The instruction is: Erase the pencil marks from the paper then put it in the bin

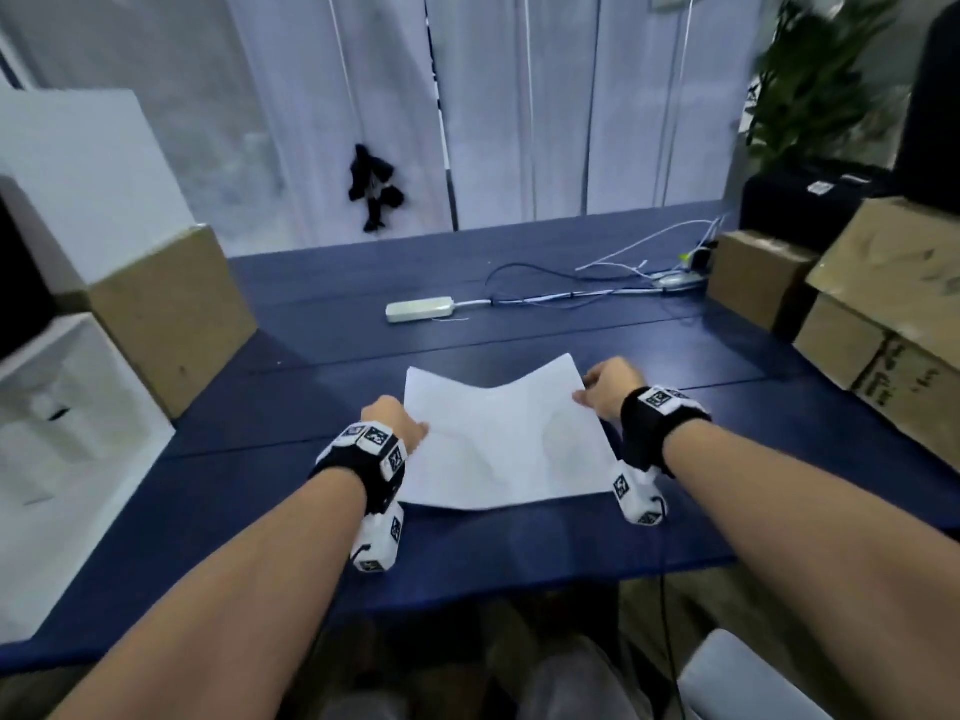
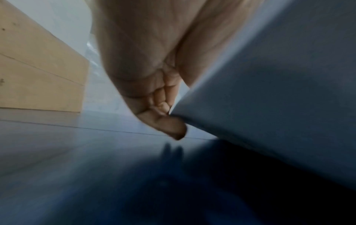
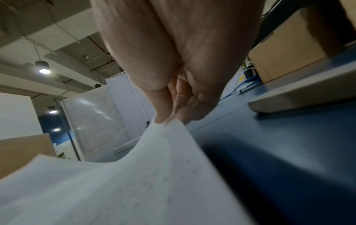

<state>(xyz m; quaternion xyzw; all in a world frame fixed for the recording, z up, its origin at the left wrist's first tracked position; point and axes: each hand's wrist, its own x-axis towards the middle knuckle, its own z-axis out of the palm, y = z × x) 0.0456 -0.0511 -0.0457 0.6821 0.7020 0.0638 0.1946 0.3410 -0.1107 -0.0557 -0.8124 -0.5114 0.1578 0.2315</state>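
White paper [image 1: 506,439] is pinched at its left and right edges by the left hand [image 1: 395,423] and right hand [image 1: 608,389], apparently lifting it binward; no bin shows.

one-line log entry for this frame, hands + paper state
left hand: pinches paper left edge | right hand: pinches right edge | paper: side edges lifted, middle sagging, over blue table | bin: not in view

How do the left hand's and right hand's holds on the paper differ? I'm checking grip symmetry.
The left hand holds the paper at its left edge, nearer the person; the right hand holds the right edge farther away. The right side is lifted higher than the left. Both hands pinch an edge, so the sheet sags between them above the table.
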